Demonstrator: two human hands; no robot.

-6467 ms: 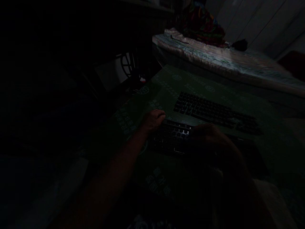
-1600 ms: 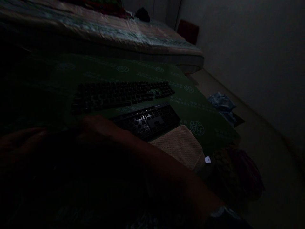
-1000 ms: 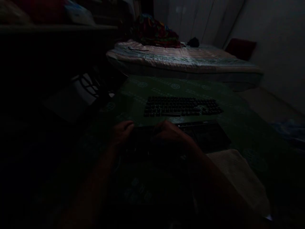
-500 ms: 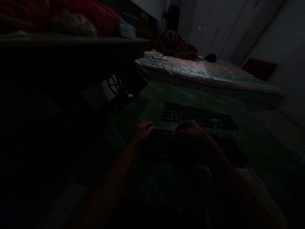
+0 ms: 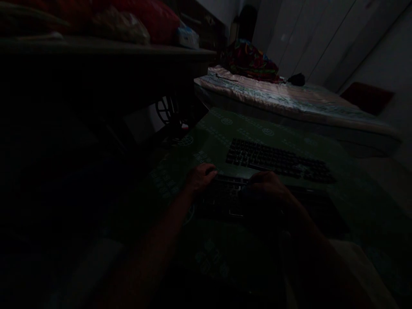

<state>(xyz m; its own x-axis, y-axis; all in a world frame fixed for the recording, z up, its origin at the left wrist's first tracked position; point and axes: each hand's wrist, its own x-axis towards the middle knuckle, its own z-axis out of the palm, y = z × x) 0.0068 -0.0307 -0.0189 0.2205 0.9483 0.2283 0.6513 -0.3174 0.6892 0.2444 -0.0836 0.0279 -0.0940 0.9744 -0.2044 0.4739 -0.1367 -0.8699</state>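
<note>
In the very dark head view, a black keyboard body (image 5: 222, 201) lies across a green printed sheet (image 5: 180, 176). My left hand (image 5: 202, 177) is closed at its far left corner, fingers curled over the edge. My right hand (image 5: 268, 184) is closed and held low over the middle of the body. Something dark and bluish seems to be under its fingers, too dim to name. Just beyond, black keycaps (image 5: 277, 159) lie in rows laid out like a keyboard. Shadow hides most of the keyboard body's near side.
To the left stands a dark table (image 5: 128, 50) bearing red bags (image 5: 154, 19) and a small white-blue packet (image 5: 189, 37). Under it shows a spoked wheel (image 5: 165, 110). A bed (image 5: 289, 101) with a patterned blanket (image 5: 252, 62) is behind the sheet.
My view has turned slightly left, so everything sits further right in the picture. Both hands keep about the same places on and over the keyboard body.
</note>
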